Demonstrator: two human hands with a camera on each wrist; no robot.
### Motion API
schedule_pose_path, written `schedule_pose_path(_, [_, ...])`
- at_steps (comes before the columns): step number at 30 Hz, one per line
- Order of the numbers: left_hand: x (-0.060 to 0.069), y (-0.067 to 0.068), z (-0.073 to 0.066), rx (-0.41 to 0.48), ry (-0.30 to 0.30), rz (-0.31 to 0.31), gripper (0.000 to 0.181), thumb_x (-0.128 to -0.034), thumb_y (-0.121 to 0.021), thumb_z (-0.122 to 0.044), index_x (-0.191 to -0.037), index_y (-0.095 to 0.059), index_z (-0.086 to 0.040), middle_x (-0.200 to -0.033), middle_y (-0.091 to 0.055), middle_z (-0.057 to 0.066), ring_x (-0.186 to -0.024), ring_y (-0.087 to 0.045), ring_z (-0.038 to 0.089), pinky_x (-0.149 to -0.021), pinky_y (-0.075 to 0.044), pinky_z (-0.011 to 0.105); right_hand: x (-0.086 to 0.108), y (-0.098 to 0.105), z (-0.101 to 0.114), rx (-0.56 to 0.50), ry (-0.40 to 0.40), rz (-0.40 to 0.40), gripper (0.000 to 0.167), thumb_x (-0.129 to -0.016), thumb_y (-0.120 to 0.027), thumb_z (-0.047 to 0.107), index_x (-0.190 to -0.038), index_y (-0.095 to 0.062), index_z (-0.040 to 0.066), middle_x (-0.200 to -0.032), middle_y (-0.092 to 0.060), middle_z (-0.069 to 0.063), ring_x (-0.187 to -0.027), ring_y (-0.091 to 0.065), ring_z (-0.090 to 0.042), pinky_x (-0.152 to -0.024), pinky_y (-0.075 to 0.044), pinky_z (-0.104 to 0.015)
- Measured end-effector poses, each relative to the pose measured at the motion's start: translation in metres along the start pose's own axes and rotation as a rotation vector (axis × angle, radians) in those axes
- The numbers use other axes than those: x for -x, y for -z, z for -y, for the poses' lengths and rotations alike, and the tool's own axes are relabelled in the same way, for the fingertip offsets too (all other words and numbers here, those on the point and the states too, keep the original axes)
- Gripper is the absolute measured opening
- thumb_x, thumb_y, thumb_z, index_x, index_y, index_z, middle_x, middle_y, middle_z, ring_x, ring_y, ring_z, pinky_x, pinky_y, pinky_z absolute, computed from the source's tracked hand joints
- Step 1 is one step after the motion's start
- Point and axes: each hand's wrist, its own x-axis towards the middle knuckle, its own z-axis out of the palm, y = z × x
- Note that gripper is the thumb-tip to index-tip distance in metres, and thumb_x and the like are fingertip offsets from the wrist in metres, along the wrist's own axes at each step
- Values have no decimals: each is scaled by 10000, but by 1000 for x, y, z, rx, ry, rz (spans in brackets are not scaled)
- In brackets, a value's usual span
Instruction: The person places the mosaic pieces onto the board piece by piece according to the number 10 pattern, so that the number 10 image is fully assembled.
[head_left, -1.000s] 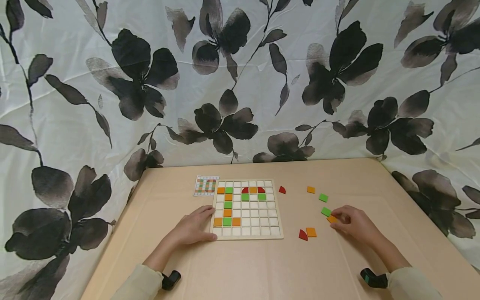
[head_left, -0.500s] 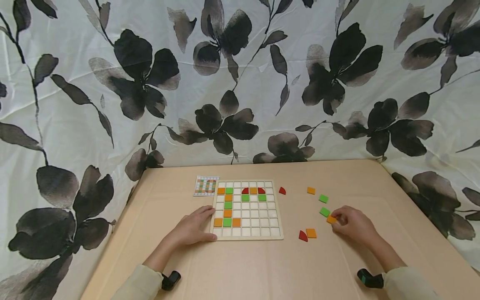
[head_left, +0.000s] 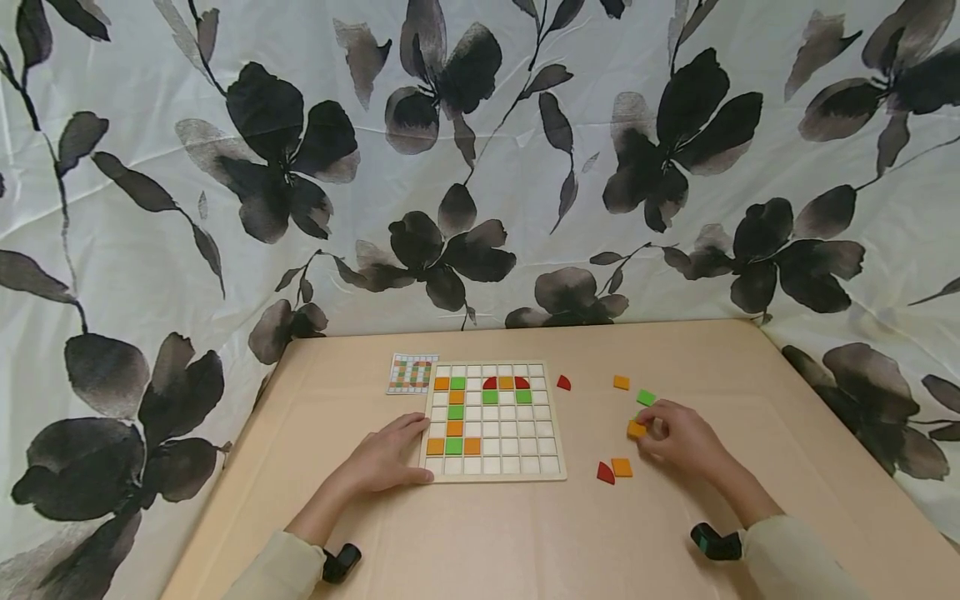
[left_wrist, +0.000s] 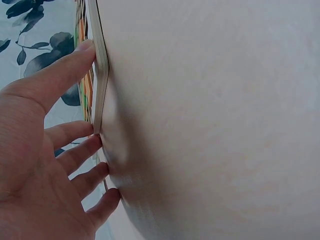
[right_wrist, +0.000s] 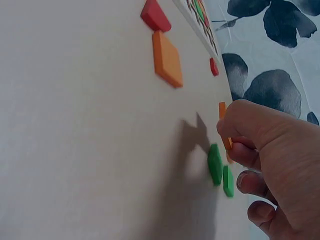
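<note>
A white gridded board (head_left: 510, 463) lies on the table, with orange, green and red tiles in some of its squares. My left hand (head_left: 386, 454) rests against the board's left edge, its thumb at the near corner; in the left wrist view the fingers are spread along the rim (left_wrist: 101, 65). To the board's right, my right hand (head_left: 678, 437) pinches an orange square tile (head_left: 636, 429) between thumb and fingers, raised off the table. A green tile (head_left: 646, 397) lies just beyond that hand. Another green tile (right_wrist: 215, 164), covered by the hand in the head view, shows in the right wrist view.
Near the right hand lie an orange tile (head_left: 621, 467) and a red quarter-round tile (head_left: 605, 472). Farther back are another orange tile (head_left: 621, 382) and a red piece (head_left: 564, 382). A small patterned card (head_left: 401, 373) sits at the board's far left corner. Floral cloth (head_left: 525, 167) hangs behind the table.
My right hand has lifted the orange tile from beside the green one and moved left with it. My left hand stays at the board's edge.
</note>
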Motion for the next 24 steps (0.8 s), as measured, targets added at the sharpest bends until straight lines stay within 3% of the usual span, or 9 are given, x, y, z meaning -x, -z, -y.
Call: schedule_pose_path(24, [-1, -1, 2, -5, 4, 6, 876, -715, -803, -487, -1444, -456, -146, -1539, -383, 48, -1426, -357, 291, -1081, -330, 609, -64, -35, 78, -69, 29, 116, 184, -799, -739, 181, -978, -708, 208, -969, -615, 46, -815, -512, -157, -704, -485, -242])
